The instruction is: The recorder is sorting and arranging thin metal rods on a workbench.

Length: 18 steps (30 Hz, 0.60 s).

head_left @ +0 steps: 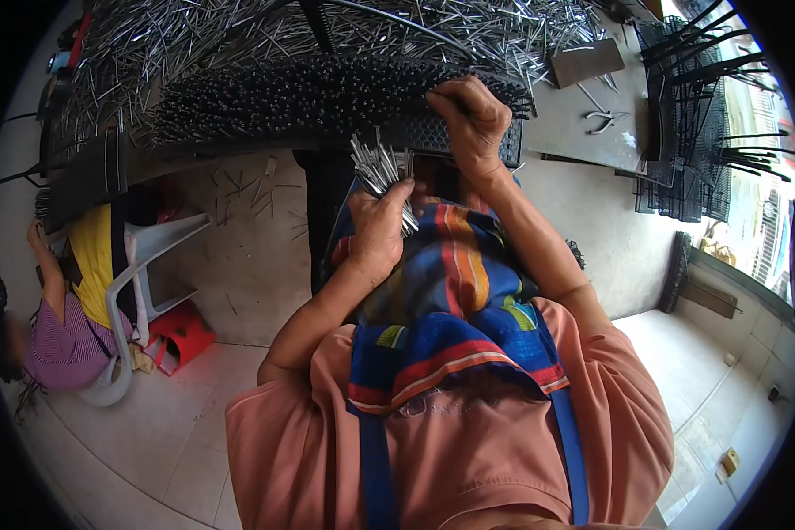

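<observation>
A bundle of thin silvery metal rods (375, 168) is in my left hand (380, 223), fingers wrapped round it and the thumb across the top. The rods fan out towards the black perforated rack (495, 140) in front of me. My right hand (475, 119) is closed in a pinch above the right end of that rack; whatever its fingertips hold is too small or hidden to tell. Short dark rods (291, 97) stand upright, densely packed, over most of the rack. Bare holes show near its right front corner, beneath my right hand.
A large heap of loose metal rods (194, 44) covers the table behind the rack. To the right lie pliers (601, 121) and a flat brown plate (587, 62), beside stacked black mesh racks (680, 177). A person (66, 340) sits at left on a grey chair (119, 309), near a red container (181, 336).
</observation>
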Each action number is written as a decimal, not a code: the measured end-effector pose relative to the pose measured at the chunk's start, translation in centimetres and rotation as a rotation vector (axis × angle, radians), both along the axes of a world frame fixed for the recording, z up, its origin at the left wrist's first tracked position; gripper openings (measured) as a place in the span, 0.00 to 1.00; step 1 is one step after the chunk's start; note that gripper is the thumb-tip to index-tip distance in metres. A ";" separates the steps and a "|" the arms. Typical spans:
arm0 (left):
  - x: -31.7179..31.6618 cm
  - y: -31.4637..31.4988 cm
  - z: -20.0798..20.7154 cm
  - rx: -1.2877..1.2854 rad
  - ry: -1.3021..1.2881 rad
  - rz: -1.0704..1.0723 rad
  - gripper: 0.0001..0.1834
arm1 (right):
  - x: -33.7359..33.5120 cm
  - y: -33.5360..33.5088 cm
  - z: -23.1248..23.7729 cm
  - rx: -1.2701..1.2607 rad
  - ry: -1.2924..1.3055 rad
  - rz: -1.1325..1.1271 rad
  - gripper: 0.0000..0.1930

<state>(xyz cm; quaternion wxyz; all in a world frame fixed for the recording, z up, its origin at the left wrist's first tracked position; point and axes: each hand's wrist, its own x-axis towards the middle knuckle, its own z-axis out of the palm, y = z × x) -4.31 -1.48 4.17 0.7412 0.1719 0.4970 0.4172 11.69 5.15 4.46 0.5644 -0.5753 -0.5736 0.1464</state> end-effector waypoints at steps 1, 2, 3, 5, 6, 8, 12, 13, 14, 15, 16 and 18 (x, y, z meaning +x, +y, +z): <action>-0.1 0.0 0.0 0.000 0.000 -0.001 0.07 | 0.0 -0.1 0.1 0.000 -0.011 0.014 0.06; -0.2 0.0 0.1 -0.035 0.005 -0.029 0.06 | 0.1 -0.2 0.2 0.000 -0.022 0.028 0.06; -0.2 0.0 0.1 -0.070 0.009 -0.056 0.06 | 0.1 -0.3 0.3 0.000 -0.021 0.028 0.06; -0.2 0.1 0.4 -0.066 0.003 -0.037 0.05 | 0.1 -0.4 0.6 0.020 -0.027 0.033 0.07; -0.2 0.1 0.5 -0.063 -0.003 -0.019 0.04 | 0.2 -0.4 0.4 0.021 -0.026 0.035 0.07; 0.0 0.1 0.6 -0.066 -0.012 -0.007 0.05 | 0.3 -0.4 0.0 -0.050 0.024 0.038 0.05; -0.1 0.3 0.5 -0.094 -0.045 0.003 0.06 | 0.3 -0.3 0.1 -0.037 0.003 0.020 0.05; -0.2 0.2 0.4 -0.097 -0.044 0.004 0.06 | 0.0 -0.1 0.5 -0.037 -0.063 0.012 0.05; -0.2 0.2 0.1 -0.094 -0.052 0.000 0.06 | -0.3 0.0 0.7 -0.037 -0.129 0.004 0.05; -0.3 0.1 0.0 -0.092 -0.061 -0.004 0.07 | -0.4 0.2 0.8 -0.039 -0.128 0.006 0.05; -0.1 0.1 0.1 -0.094 -0.060 -0.004 0.07 | -0.5 0.6 0.7 -0.002 -0.187 0.006 0.05; 0.3 0.1 0.4 -0.049 -0.048 0.078 0.06 | -0.5 0.8 0.9 0.034 -0.245 0.006 0.06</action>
